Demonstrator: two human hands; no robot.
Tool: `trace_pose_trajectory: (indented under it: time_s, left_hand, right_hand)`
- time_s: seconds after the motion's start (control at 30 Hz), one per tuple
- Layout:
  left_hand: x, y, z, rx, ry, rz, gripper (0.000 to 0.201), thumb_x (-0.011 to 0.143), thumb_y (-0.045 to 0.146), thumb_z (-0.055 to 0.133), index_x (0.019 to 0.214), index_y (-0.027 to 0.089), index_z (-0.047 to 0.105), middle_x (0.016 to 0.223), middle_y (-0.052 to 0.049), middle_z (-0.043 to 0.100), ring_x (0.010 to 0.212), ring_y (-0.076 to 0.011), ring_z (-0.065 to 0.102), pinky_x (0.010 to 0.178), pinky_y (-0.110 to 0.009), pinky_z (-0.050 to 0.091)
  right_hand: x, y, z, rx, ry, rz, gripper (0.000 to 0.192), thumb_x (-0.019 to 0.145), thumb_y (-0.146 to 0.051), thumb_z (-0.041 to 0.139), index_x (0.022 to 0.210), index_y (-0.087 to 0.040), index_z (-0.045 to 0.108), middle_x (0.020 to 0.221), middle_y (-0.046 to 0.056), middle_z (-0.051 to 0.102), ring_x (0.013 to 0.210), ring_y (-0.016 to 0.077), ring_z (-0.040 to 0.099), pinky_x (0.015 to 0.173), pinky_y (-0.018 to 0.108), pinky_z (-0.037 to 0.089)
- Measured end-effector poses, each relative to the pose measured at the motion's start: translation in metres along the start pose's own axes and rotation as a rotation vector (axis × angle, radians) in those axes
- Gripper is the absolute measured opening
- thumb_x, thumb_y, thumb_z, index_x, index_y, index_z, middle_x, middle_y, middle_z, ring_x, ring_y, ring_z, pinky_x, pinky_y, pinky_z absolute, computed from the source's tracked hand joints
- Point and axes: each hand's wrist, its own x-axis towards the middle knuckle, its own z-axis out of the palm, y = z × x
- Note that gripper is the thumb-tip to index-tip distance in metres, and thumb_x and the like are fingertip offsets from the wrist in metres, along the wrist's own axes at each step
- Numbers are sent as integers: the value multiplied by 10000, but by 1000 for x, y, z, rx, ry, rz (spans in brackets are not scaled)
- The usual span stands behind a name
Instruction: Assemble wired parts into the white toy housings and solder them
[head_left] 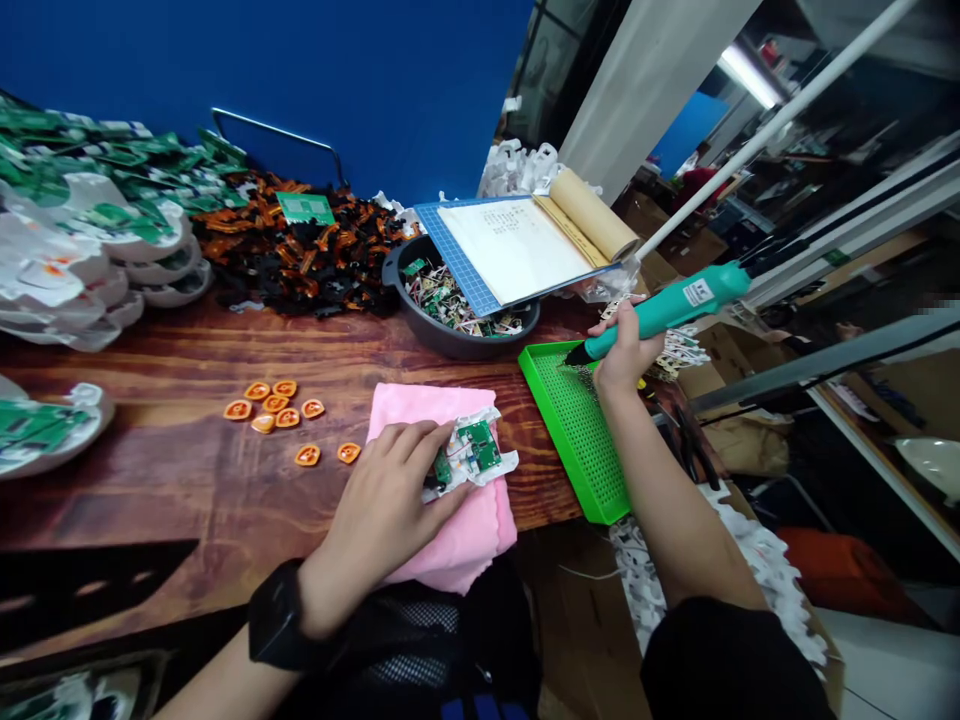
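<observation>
Head view showed you seated at a wooden table (pixel 172 365), your landmark being the pink cloth (pixel 469 535) in front of you. Beyond the cloth stood a dark round bowl (pixel 469 345) full of small parts; to its right lay a green tray (pixel 553 445). Your right hand (pixel 628 352) was wrapped firmly around a teal screwdriver (pixel 667 305), its tip pointing toward the tray. Your left hand (pixel 390 490), partly curled, had thumb and fingers around a white shell (pixel 461 463) with a green circuit board (pixel 480 446), on the cloth. Left of the cloth lay orange pieces (pixel 275 403).
</observation>
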Motion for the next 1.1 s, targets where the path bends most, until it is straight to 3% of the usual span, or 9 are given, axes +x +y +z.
trace_pose_trajectory:
  time_s: [0.83,1.1]
  left_hand:
    - [-1,-1,0,-45,1,-15,490,855,457,594,1244,162,549,1136,-115,626,1026,-291,556,871,-448,476]
    - [-1,-1,-1,-37,2,-9,500,857,462,590,1244,150,546,1128,-120,620,1027,-290,551,875,-447,477]
  right_hand:
    - [-6,2,0,7,14,14,335,718,-435,681,862,-207,483,544,-110,482,414,77,501,448,225,479]
    - [6,3,6,-1,-155,92,363,699,-462,705,856,-196,516,529,-105,477,410,78,498,417,215,458]
